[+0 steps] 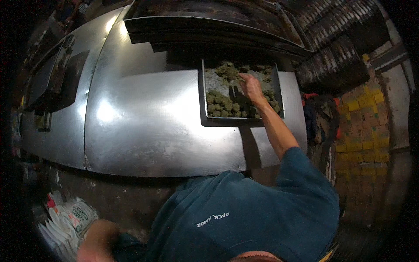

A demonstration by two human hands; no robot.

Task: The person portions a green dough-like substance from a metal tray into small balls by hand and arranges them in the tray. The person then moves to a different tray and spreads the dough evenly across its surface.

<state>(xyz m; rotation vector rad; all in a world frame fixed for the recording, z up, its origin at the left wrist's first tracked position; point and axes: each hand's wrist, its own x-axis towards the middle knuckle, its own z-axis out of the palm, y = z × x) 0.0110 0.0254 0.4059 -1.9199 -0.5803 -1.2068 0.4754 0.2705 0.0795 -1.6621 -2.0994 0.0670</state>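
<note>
One hand is out over the work: the right hand [252, 85] stretches far across the shiny metal counter [144, 118] and sits inside the rectangular metal tray [203, 100], fingers drawn together and pointing down into the greenish dough balls [221, 104]. Whether it actually pinches one of them, I cannot tell; the fingertips are lost among the lumps. Those balls are packed in rows along the near-left part of the tray, with a looser heap at the far side and more just right of the wrist. A bare grey patch of tray floor shows between the groups, left of the hand. Beyond the tray, at the far edge of the counter, a dark stack of flat trays [209, 26] rises. Down at the near left, the left hand [98, 238] hangs low beside the body, blurred, its fingers impossible to read, close to a bundle of white printed packets [72, 218]. Off right, yellow patterned floor tiles [364, 126].
</note>
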